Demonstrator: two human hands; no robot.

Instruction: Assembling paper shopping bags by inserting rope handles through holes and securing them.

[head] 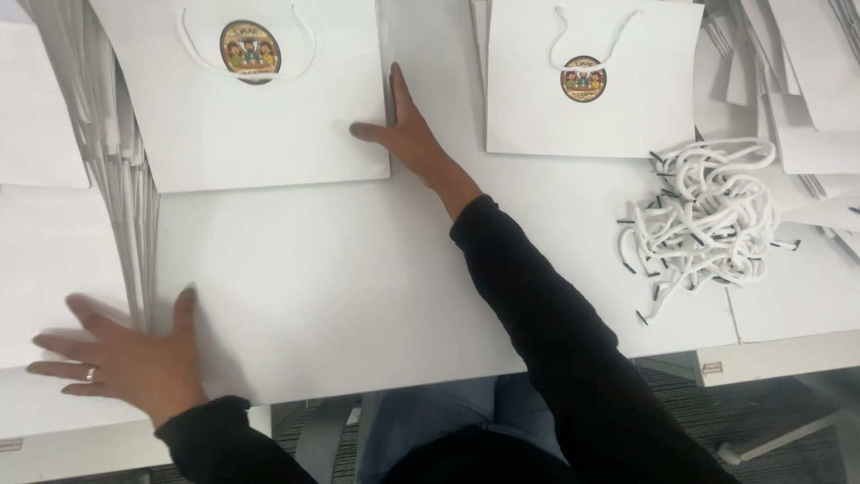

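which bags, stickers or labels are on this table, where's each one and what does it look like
White paper bag with white cord handle: upper left, lying flat, right hand on its right edge.
Round sticker: on that bag, under the handle; brown rim, multicoloured cartoon picture.
Second white paper bag: upper right, flat, corded.
Smaller round sticker: on the second bag, same colours.
Small red-and-white label: table's front edge, right.

bare table centre (358, 296), cord pile (703, 224) right

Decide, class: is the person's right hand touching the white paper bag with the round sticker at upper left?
Touching. The head view shows the right hand lying flat against the right edge of the paper bag, thumb overlapping its lower corner, no gap visible.
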